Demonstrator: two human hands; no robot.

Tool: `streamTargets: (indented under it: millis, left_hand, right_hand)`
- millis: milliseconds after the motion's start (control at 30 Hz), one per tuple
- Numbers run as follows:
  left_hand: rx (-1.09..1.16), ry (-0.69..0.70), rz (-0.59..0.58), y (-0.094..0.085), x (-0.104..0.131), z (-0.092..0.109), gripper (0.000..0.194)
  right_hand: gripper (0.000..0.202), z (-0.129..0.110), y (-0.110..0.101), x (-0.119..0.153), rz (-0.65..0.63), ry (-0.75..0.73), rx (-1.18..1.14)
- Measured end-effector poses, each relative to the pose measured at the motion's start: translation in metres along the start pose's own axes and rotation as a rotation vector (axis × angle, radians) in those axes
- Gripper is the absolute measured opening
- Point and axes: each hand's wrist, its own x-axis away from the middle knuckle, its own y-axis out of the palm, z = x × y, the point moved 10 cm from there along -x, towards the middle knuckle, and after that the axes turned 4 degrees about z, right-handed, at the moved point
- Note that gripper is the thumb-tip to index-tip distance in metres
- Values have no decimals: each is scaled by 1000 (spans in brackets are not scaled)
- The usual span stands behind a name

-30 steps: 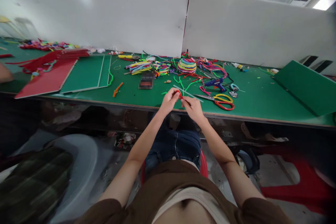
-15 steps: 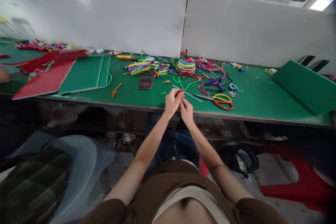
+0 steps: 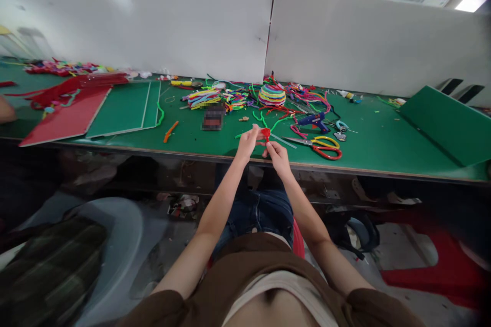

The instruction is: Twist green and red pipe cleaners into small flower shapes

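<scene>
My right hand [image 3: 278, 155] pinches the lower end of a small red fuzzy piece [image 3: 266, 134], apparently bent pipe cleaner, above the table's front edge. My left hand [image 3: 248, 141] is just left of it, thumb up and fingers stretched out behind the piece; whether they touch it I cannot tell. Green pipe cleaners [image 3: 282, 121] lie just beyond the hands. A clear glue stick [image 3: 284, 141] rests on the table to their right, partly hidden. Farther right are scissors [image 3: 324, 148] with yellow and red handles.
A blue glue gun [image 3: 313, 121] lies behind the scissors. Pipe cleaner bundles [image 3: 203, 98] and a striped ball [image 3: 271, 96] stand along the white partition [image 3: 192, 20]. An orange twisted piece [image 3: 171, 132] and flat boards [image 3: 123, 107] are at left. A green panel [image 3: 447, 127] leans at right.
My hands have moved slightly apart. The left fingers have loosened and straightened, and more of the red piece shows, held upright by the right hand.
</scene>
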Motion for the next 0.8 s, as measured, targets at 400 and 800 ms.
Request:
streamTargets:
  millis: [400,800]
  left_hand:
    - [23,147,148,-18,-4,7,28]
    - [124,134,322,-24,7,-5,44]
  right_hand:
    - [36,5,2,4,-27,-3,88]
    - [39,-4,14,15,56,-149,473]
